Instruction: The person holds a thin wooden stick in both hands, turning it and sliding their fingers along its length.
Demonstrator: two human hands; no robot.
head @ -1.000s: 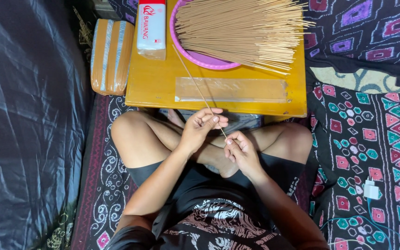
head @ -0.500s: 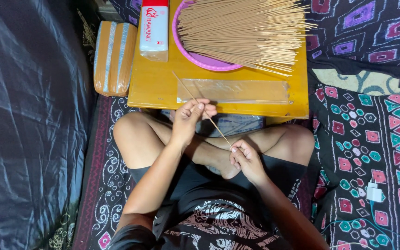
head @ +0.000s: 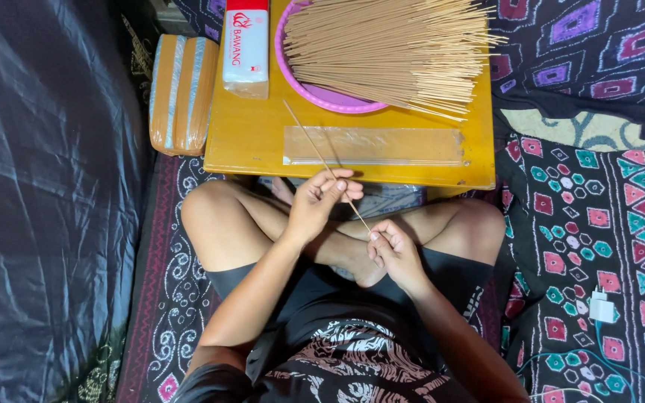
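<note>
I sit cross-legged in front of a low yellow table (head: 255,138). My left hand (head: 319,201) pinches a thin incense stick (head: 315,148) near its middle. My right hand (head: 393,250) pinches the same stick at its lower end, above my lap. The stick slants up and to the left over the table edge, its tip close to a long clear plastic sleeve (head: 375,145) that lies flat on the table. A pink bowl (head: 315,93) at the back of the table carries a big heap of incense sticks (head: 390,48).
A white and red box (head: 245,45) lies on the table left of the bowl. An orange wrapped bundle (head: 181,93) rests on the floor by the table's left edge. Dark cloth covers the left side; a patterned mat and a white charger (head: 601,306) are at the right.
My left hand has slid up along the stick toward the table, and the stick now reaches farther over the tabletop. My right hand stays at the stick's lower end.
</note>
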